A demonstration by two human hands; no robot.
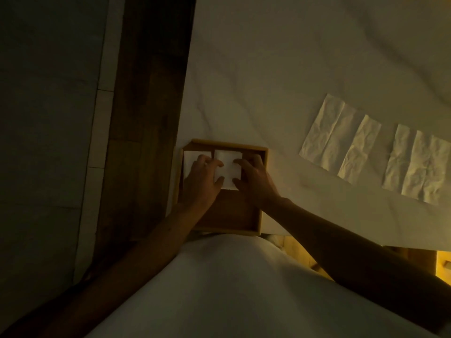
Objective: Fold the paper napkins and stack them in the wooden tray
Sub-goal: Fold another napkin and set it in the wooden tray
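A square wooden tray lies on the white cloth at the near left corner of the surface. Inside it, along the far wall, a folded white napkin lies between my hands. My left hand holds its left edge with thumb and fingers, and my right hand holds its right edge. A second folded napkin lies in the tray's far left corner, partly under my left hand. Several unfolded, creased napkins lie in a row on the cloth to the right.
A white cloth covers the surface. Left of it runs dark wooden flooring, then a pale wall. My white top fills the bottom of the view. The light is dim.
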